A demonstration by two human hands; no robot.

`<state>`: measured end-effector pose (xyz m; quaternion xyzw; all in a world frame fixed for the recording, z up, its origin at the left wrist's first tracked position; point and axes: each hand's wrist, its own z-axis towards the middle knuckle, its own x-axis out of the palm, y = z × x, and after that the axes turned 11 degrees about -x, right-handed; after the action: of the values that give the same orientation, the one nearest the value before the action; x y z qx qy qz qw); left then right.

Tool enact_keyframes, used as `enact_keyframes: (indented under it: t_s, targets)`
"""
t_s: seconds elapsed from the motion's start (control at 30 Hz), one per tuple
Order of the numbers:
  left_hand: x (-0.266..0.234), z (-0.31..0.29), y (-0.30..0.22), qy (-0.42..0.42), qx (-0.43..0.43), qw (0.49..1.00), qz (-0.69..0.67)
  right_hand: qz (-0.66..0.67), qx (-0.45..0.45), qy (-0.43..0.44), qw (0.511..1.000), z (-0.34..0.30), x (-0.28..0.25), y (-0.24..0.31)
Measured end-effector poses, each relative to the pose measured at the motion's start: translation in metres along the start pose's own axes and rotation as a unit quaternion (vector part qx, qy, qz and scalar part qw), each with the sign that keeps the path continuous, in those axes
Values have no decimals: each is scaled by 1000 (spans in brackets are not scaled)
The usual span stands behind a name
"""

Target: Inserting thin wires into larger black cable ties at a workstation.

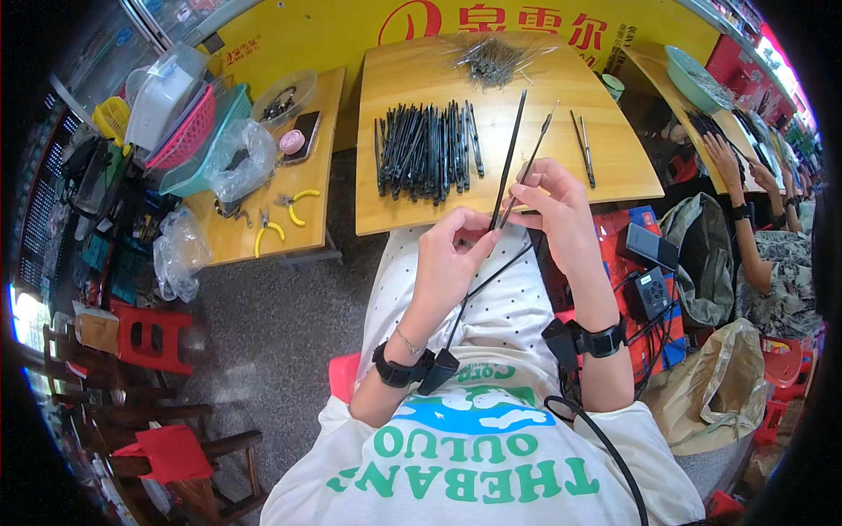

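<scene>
Over my lap, at the table's near edge, my left hand [452, 259] pinches a long thin black rod [512, 149] that points up and away. Close beside it, my right hand [561, 215] has thumb and fingers closed on a thinner dark rod [539, 143] with a fine pale tip. The lower ends of both rods come together at my left fingertips; whether they touch I cannot tell. On the wooden table [526, 118], a wide bundle of black rods [425, 153] lies to the left. A loose heap of thin metal wires [495, 63] sits at the far edge.
Two slim rods [583, 149] lie at the table's right. A left side table [232, 237] carries yellow-handled pliers [303, 206], a phone [307, 131] and stacked baskets [186, 131]. Cables run from my wrist straps. At far right, another person's hands [724, 162] are over a table.
</scene>
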<state>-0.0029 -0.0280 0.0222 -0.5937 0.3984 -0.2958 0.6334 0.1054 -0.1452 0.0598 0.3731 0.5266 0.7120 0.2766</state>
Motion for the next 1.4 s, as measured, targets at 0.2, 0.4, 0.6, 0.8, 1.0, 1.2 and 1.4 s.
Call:
enact_keyframes:
  t_s: [0.2, 0.4, 0.6, 0.8, 1.0, 1.2, 1.4]
  targets:
    - [1, 1, 5, 6, -4, 1000, 4, -13, -16, -9, 1000, 0, 0, -5]
    - [5, 2, 6, -2, -5, 1000, 13, -12, -27, -9, 1000, 1, -2, -12]
    - [2, 7, 9, 17, -26, 999, 8, -84, -63, -58, 993, 28, -30, -21]
    - [-1, 18, 30, 29, -15, 999, 9, -310, -77, -157, 935, 110, -156, -54]
    - [4, 35, 49, 6, -19, 999, 48, -508, -119, -206, 828, 132, -187, -73]
    - [33, 92, 47, -77, 153, 943, 285, -606, -108, -167, 770, 149, -178, -74]
    - [52, 112, 51, -129, 120, 909, 377, -586, -138, -116, 790, 206, -147, -62]
